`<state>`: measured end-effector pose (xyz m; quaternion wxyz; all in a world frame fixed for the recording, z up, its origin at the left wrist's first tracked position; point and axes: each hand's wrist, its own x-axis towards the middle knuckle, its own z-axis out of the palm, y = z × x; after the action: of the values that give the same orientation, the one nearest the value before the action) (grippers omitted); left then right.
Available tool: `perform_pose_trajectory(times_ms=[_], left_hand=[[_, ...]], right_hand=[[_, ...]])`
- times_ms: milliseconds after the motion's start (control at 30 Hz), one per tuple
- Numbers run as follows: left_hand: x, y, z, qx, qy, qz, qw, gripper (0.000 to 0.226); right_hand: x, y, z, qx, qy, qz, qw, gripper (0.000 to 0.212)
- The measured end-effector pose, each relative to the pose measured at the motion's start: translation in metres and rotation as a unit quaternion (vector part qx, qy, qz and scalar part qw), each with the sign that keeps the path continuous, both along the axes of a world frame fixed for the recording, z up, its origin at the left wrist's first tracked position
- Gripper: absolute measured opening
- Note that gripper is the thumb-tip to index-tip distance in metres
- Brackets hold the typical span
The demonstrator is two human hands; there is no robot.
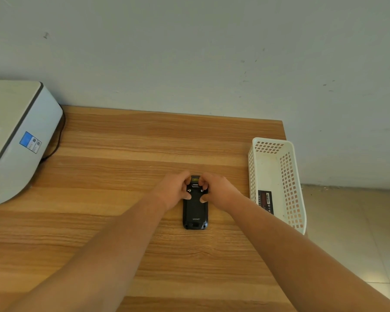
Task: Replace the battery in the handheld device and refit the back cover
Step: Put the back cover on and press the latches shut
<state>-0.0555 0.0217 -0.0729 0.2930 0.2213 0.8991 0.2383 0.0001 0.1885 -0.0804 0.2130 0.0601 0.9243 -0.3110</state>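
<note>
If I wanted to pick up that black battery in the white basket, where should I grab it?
Grip the battery by its long edges, coming down through the white basket's open top. It lies flat against the basket's near-left wall, so probably slide it toward the middle first to free both edges.

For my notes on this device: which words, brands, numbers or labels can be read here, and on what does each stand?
"urovo": low on the black handheld device lying face down.
Blue sticker on the white printer: too small to read.
Black-and-red label of the flat pack in the white perforated plastic basket: blurred, unreadable.
</note>
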Motion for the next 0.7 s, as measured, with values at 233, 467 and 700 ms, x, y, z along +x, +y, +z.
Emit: perform_pose_trajectory(times_ms=[233, 467, 700], left_hand=[[0.005, 0.004, -0.002, -0.016, 0.042, 0.004, 0.999, 0.026], [0.007, 0.005, -0.002, -0.054, 0.049, 0.010, 0.997, 0.037], [0.007, 0.008, 0.003, -0.077, 0.036, 0.029, 0.996, 0.028]], right_hand=[[0.003, 0.000, 0.000, -0.014, 0.002, -0.030, 0.999, 0.040], [0.003, 0.003, 0.002, -0.007, -0.033, -0.045, 0.998, 0.037], [-0.009, 0.002, 0.012, 0.071, -0.071, 0.029, 0.995, 0.039]])
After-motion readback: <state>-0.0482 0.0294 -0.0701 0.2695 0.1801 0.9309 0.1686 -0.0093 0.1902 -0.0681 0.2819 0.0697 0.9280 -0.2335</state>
